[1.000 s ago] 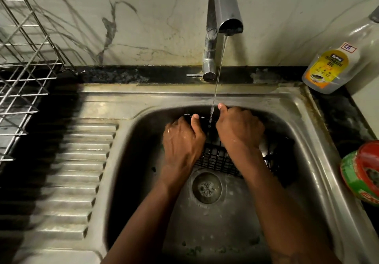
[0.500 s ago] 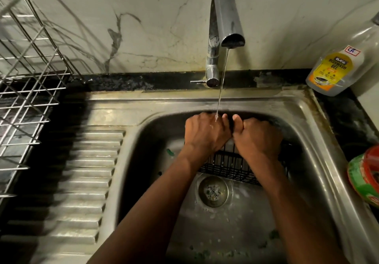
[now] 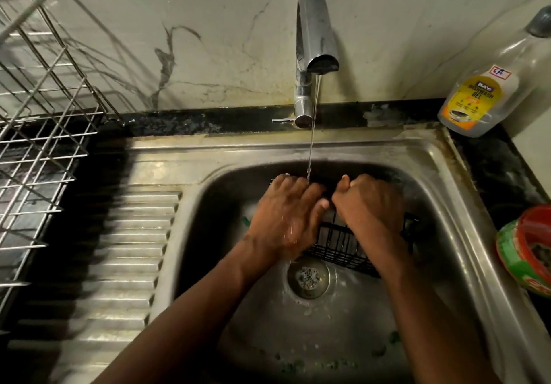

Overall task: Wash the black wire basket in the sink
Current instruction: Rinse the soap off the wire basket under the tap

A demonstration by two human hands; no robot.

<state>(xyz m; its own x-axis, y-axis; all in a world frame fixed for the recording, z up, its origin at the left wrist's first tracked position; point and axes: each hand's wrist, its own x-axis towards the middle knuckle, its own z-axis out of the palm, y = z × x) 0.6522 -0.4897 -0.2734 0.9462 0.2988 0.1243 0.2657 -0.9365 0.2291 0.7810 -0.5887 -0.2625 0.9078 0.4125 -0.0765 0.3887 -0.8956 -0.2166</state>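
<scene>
The black wire basket (image 3: 337, 245) stands tilted in the steel sink (image 3: 447, 181), just behind the drain (image 3: 308, 277). Most of it is hidden under my hands. My left hand (image 3: 286, 216) lies over its left part, fingers bent over the far rim, and the thin water stream (image 3: 311, 145) from the faucet (image 3: 316, 40) lands on those fingers. My right hand (image 3: 369, 201) grips the basket's upper rim in a fist, thumb up, close beside the left.
A ribbed drainboard (image 3: 125, 249) lies left of the bowl, with a steel dish rack (image 3: 44, 115) beyond it. A dishwash gel bottle (image 3: 477, 97) leans at the back right corner. A red and green container (image 3: 527, 252) sits on the right counter. Green scraps lie on the sink floor.
My left hand has moved right along the basket to meet the right hand under the stream. The basket has shifted slightly right, and the view has dropped a little.
</scene>
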